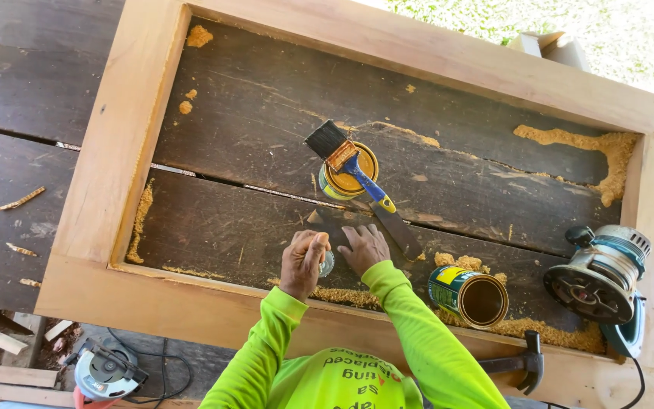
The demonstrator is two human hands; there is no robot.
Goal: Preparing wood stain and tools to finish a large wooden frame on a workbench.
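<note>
Two hands point(334, 257) on small round lid point(328, 263)

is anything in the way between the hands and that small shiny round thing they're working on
Nothing visible does. The left hand and right hand already meet at the small shiny round object, which sits between them on the dark planks. The open can with the paintbrush lies farther up, clear of both hands.

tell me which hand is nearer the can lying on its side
Right. The right hand rests on the board just left of the tipped can; the left hand is farther left.
</note>
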